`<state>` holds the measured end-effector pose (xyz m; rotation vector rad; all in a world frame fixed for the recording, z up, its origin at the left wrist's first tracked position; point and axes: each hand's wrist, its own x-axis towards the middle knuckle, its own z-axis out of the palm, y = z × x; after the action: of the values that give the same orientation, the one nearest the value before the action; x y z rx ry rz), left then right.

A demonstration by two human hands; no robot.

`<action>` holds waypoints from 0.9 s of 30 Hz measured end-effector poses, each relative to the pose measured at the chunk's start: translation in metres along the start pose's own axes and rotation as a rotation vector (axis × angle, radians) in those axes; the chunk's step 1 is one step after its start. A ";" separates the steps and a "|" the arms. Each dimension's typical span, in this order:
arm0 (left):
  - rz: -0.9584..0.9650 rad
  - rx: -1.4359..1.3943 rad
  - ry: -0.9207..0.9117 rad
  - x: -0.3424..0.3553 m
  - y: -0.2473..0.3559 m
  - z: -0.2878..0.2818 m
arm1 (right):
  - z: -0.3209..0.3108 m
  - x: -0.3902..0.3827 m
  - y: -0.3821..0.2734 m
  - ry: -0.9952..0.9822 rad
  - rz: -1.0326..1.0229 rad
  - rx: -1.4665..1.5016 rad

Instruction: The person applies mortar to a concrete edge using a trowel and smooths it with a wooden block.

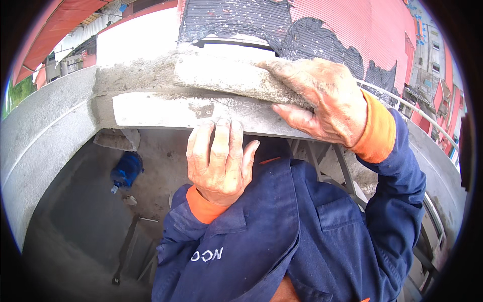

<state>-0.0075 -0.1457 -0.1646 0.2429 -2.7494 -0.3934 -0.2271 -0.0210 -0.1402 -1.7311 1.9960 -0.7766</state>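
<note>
The pale slab (151, 109) is a long flat piece, and it has a darker worn patch near its middle. Just beyond its far edge lies the rough block (221, 73), whitish grey, long and a little tilted, with its right end over the slab. Of the two hands, the right hand (332, 103) clasps this right end, the fingers bent over the top and the thumb underneath. The left hand (217, 166) is at the near edge of the slab; its fingers are almost straight and put their tips on the surface, the thumb stands apart, and it has hold of nothing that I can see (the palm is hidden). Below the slab, to the left, lies a blue bottle (128, 168). Beyond the slab hangs black netting (322, 45).
</note>
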 end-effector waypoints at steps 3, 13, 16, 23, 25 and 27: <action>0.038 0.024 -0.021 0.000 -0.003 -0.003 | -0.002 0.008 -0.006 -0.025 -0.062 0.018; 0.084 0.055 -0.059 -0.003 -0.009 -0.009 | -0.062 -0.066 0.001 -0.252 0.275 -0.065; 0.079 0.055 -0.055 -0.003 -0.010 -0.010 | -0.054 -0.057 0.002 -0.163 0.252 -0.065; 0.051 0.060 -0.067 -0.003 -0.006 -0.013 | -0.003 0.041 -0.015 -0.080 -0.076 0.043; 0.067 0.047 -0.077 -0.004 -0.009 -0.017 | 0.006 0.071 -0.030 -0.111 -0.135 -0.036; 0.057 0.054 -0.075 -0.002 -0.011 -0.014 | 0.002 0.084 -0.033 -0.196 -0.151 -0.113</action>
<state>0.0003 -0.1590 -0.1558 0.1668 -2.8366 -0.3194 -0.2144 -0.1063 -0.1154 -1.9597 1.8264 -0.5253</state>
